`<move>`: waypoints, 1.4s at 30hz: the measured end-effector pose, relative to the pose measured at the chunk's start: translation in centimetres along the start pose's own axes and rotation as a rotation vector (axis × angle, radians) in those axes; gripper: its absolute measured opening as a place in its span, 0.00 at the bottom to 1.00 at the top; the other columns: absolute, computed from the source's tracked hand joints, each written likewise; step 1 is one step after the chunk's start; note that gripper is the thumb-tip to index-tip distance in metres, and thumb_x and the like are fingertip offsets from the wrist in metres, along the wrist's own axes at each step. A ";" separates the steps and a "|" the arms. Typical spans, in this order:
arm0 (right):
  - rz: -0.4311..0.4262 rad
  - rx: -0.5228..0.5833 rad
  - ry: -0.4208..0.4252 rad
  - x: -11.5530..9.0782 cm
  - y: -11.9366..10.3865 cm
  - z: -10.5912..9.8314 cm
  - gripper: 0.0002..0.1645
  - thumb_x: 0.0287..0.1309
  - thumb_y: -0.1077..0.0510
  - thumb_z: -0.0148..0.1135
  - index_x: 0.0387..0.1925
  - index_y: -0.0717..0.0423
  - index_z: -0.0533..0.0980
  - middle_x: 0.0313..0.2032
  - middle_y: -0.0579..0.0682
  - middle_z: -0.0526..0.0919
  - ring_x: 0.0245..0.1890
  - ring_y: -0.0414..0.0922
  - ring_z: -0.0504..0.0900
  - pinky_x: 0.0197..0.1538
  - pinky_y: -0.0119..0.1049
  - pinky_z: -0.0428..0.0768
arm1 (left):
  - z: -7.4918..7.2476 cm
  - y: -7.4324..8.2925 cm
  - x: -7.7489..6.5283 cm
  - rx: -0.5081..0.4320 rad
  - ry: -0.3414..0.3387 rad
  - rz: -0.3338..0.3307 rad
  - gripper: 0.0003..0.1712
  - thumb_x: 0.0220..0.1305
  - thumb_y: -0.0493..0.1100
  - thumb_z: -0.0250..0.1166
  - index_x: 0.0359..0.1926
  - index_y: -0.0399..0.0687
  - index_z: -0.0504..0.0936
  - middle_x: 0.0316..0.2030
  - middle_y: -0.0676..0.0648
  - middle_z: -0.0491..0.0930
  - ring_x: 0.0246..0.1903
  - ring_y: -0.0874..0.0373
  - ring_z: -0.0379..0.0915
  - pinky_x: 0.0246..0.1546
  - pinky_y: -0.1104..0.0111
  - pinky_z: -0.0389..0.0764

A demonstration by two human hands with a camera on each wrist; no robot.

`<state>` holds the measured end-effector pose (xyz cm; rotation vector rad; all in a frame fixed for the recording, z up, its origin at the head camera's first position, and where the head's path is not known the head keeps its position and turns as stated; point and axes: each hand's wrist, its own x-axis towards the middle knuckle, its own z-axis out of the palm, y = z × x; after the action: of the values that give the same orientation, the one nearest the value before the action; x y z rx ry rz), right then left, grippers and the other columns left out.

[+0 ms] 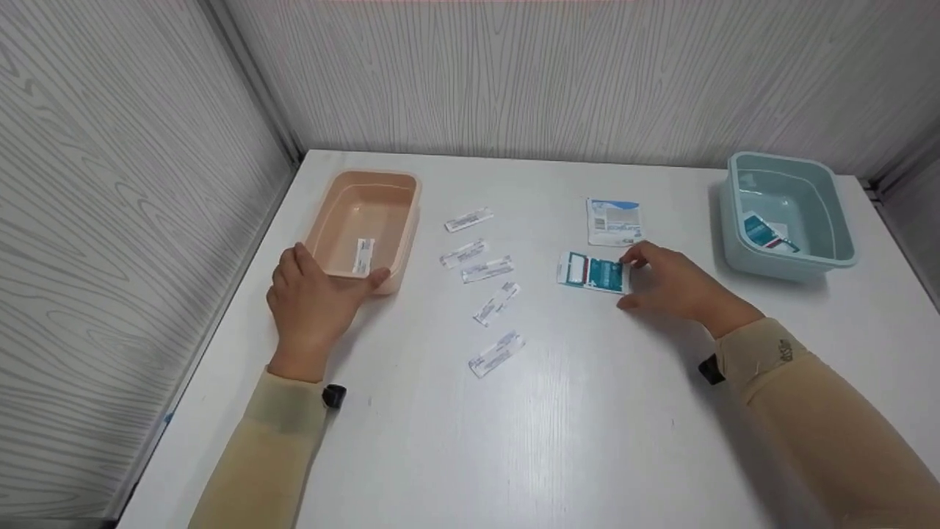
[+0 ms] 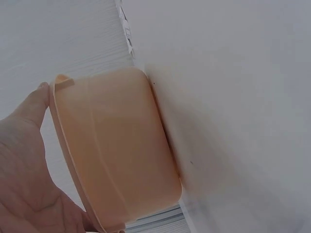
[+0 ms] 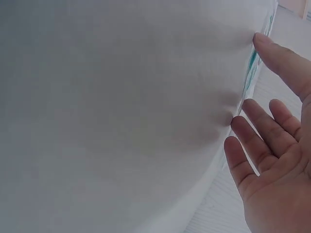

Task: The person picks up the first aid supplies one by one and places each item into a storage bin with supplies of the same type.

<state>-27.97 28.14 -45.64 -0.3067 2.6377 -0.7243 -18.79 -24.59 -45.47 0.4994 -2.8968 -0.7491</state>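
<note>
Looks part-done: left hand (image 1: pixel 314 303) grips peach bin (image 1: pixel 358 213) with one strip (image 1: pixel 363 256) inside, blue bin (image 1: pixel 778 263) beyond right hand (image 1: pixel 672 286) holds some teal-printed packaging (image 1: pixel 762 231), while five loose strips (image 1: pixel 487 270) between hands, teal packet (image 1: pixel 595 272) at right's parted thumb and fingers, and blue-white packet (image 1: pixel 615 222) just past remain out.

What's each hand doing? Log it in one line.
left hand: grips peach tub; right hand: at edge of teal packet; white strips: on table; blue tub: another packet inside
</note>
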 end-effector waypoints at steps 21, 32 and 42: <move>0.013 0.026 0.029 0.3 -0.6 0.4 0.41 0.64 0.54 0.85 0.70 0.54 0.71 0.72 0.62 0.75 0.69 0.62 0.73 0.84 0.66 0.71 | 0.0 -0.2 -0.6 0.021 -0.004 -0.003 0.96 0.50 0.99 0.61 0.90 0.28 0.36 0.89 0.24 0.44 0.87 0.22 0.44 0.83 0.25 0.53; -0.008 0.097 0.087 -1.8 1.0 -1.6 0.44 0.66 0.57 0.81 0.73 0.58 0.65 0.71 0.62 0.75 0.68 0.62 0.74 0.76 0.63 0.77 | 0.2 -0.3 -0.6 0.020 -0.009 -0.001 0.96 0.51 0.98 0.61 0.90 0.27 0.37 0.89 0.24 0.45 0.86 0.21 0.46 0.80 0.24 0.57; 0.017 0.112 0.208 -3.9 2.6 -4.6 0.45 0.67 0.55 0.81 0.75 0.58 0.65 0.69 0.60 0.75 0.70 0.60 0.74 0.72 0.58 0.79 | -0.2 -0.5 -0.8 0.030 -0.009 0.006 0.96 0.51 0.98 0.61 0.90 0.27 0.37 0.88 0.23 0.45 0.86 0.20 0.45 0.79 0.23 0.57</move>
<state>-26.62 33.58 -42.14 -0.1864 2.7752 -0.9405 -17.83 -24.80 -45.53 0.4922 -2.9205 -0.7103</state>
